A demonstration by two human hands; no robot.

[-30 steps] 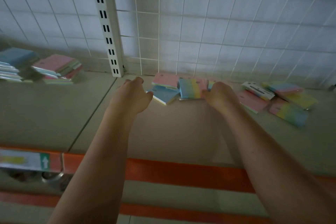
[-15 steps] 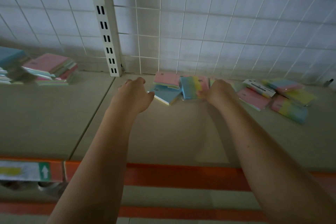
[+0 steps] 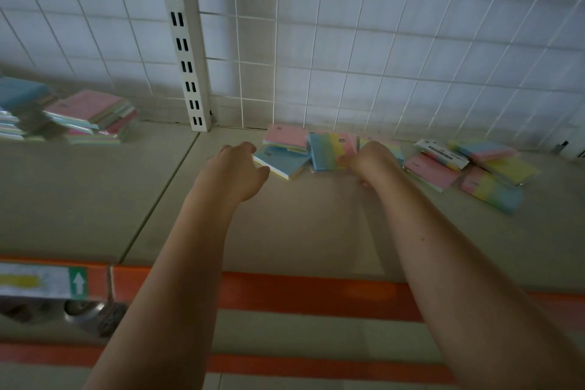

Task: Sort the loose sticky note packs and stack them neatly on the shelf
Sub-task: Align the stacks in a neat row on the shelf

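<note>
Reaching with left hand [image 3: 235,168], fingers curled, touching blue pack [image 3: 280,159]; right hand [image 3: 370,159] on rainbow pack [image 3: 327,152], grip hidden.

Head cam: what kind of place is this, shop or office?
Most likely a shop's stationery aisle. A wire grid back panel with a slotted upright, an orange shelf edge carrying a label strip, and wrapped sticky note packs lying loose on the shelf.
</note>
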